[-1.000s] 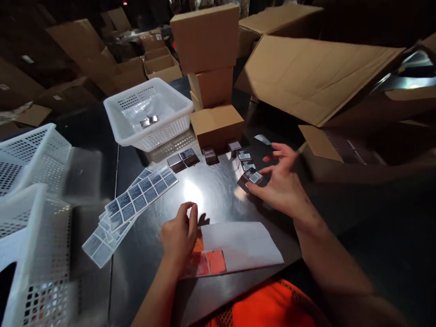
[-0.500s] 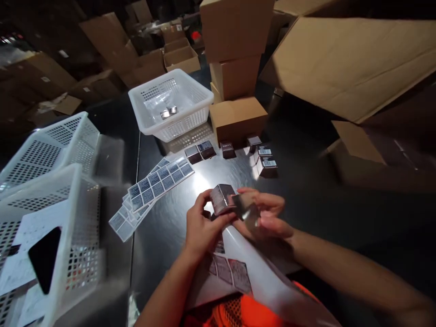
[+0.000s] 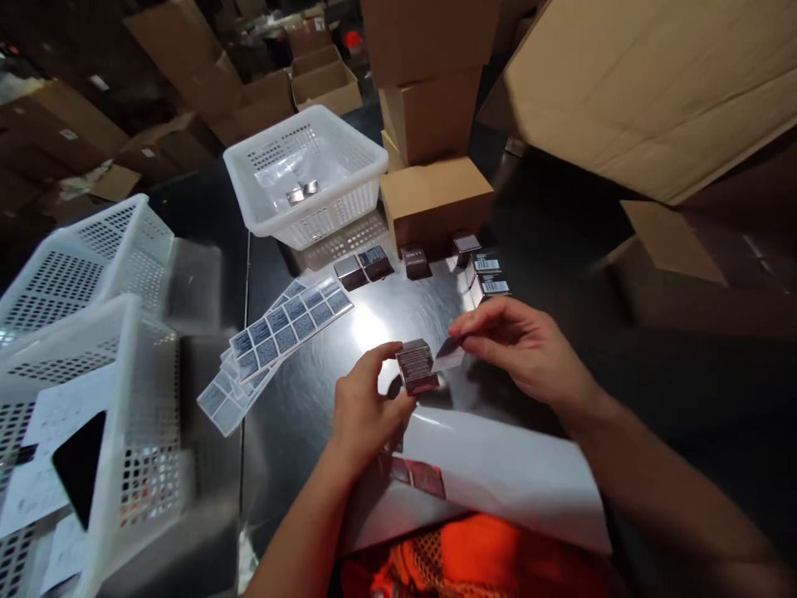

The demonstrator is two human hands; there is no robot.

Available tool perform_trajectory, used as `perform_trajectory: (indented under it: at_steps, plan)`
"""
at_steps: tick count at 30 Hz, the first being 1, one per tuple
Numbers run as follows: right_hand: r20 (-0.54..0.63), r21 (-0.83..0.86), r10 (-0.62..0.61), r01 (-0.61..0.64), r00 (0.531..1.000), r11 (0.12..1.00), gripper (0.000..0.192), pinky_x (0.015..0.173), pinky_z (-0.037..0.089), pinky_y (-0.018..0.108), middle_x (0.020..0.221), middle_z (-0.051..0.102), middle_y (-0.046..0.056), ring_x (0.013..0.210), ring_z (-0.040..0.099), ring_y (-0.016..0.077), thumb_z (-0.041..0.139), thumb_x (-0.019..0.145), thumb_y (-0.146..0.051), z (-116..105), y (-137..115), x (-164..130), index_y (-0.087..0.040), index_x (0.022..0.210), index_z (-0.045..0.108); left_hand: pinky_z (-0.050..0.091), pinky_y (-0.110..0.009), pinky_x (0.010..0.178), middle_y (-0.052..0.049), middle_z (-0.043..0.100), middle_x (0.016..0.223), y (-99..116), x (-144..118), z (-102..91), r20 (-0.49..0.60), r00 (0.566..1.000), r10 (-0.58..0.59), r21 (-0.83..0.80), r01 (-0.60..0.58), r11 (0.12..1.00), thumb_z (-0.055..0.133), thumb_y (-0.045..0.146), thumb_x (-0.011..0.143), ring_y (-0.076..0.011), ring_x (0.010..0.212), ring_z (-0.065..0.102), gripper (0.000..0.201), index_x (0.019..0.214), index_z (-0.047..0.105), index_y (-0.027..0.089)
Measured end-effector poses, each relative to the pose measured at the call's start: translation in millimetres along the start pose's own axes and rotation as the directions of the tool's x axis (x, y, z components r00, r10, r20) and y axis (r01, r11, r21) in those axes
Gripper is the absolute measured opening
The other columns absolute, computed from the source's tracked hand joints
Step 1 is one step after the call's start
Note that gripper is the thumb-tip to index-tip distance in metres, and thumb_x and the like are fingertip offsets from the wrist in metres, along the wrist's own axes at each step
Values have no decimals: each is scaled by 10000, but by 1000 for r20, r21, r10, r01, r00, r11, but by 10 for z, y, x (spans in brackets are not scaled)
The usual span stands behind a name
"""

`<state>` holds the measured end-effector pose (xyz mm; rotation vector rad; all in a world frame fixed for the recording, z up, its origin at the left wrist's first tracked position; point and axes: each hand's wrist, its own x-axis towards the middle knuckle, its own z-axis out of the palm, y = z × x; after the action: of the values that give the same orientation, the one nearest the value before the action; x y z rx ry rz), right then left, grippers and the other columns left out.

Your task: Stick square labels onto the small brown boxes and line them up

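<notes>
**One small dark box held over the tabletop, five more waiting behind**

A small dark box (image 3: 416, 365) sits just above the shiny metal tabletop (image 3: 386, 320), near its front edge, pinched in the fingers of the left hand (image 3: 364, 407). The right hand (image 3: 526, 345) is close beside it, thumb and forefinger closed on a small silvery label (image 3: 449, 355) that touches the box's right side.

Under the wrists lies one white backing sheet (image 3: 498, 473) with two reddish stickers (image 3: 418, 475) showing.

Further back, five more small boxes (image 3: 416, 259) stand in a loose row, two of them showing barcode labels. To the left, a fanned pile of label sheets (image 3: 274, 332) lies flat.

Three white perforated baskets are in view: one (image 3: 308, 170) behind the row, holding two small metallic pieces, and two (image 3: 93, 332) at the left edge. Three brown cartons (image 3: 432, 124) are stacked beside the far basket.
</notes>
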<state>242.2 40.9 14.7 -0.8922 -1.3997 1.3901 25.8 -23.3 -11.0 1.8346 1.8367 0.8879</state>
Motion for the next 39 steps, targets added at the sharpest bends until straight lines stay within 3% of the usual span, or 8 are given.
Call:
perform_trajectory:
  at_steps: [3,5,9,18,26,33,39]
  plan:
    - [136,55,215,-224,967,973,430,812,578,326,758,697,-20,828,694,181,851,757,-307,-16,-14,-6,-230,1091,591,470,-229,595,-6,754,1066,7,-16,10,60,997,53,85,-58,995,808,276,742,-94,562,589,468,1188,673,237]
    - [134,75,268,-279,954,957,584,863,576,346,709,682,-44,943,699,204,855,729,-268,6,-10,-23,-243,1195,505,484,-233,612,-9,757,1079,12,-24,9,76,994,82,114,-91,989,806,269,749,-88,543,593,459,1184,667,226]
    - [93,73,314,-321,945,944,622,847,599,377,713,671,-38,1064,688,251,842,707,-274,87,13,-57,-256,1187,446,486,-227,597,-23,762,1067,7,-39,6,44,987,151,153,-156,976,786,294,784,-93,550,615,420,1177,661,216]
    - [99,58,314,-321,944,945,615,858,613,390,693,653,-42,1056,688,249,852,709,-289,114,40,-57,-259,1175,452,527,-230,646,-57,758,1104,-1,-49,5,37,965,259,187,-261,947,682,358,884,-178,916,736,363,1210,638,204]
    - [122,76,330,-340,936,937,611,818,626,365,721,655,-67,859,716,196,842,718,-270,109,39,-55,-257,1178,440,508,-232,627,-46,765,1051,11,-51,10,21,955,297,220,-294,930,671,368,891,-158,804,717,365,1211,641,195]
    - [107,70,327,-335,939,939,588,813,633,379,707,648,-65,913,722,217,835,721,-260,117,39,-50,-258,1165,449,517,-227,619,-56,763,1053,9,-48,11,9,947,320,213,-314,925,688,351,880,-158,807,718,374,1215,644,190]
    - [102,52,326,-333,940,942,596,729,635,365,712,651,-73,774,719,200,831,718,-286,135,40,-67,-271,1161,433,536,-230,648,-59,760,1091,-7,-63,18,35,966,256,209,-257,943,688,415,871,-167,842,725,403,1219,655,213]
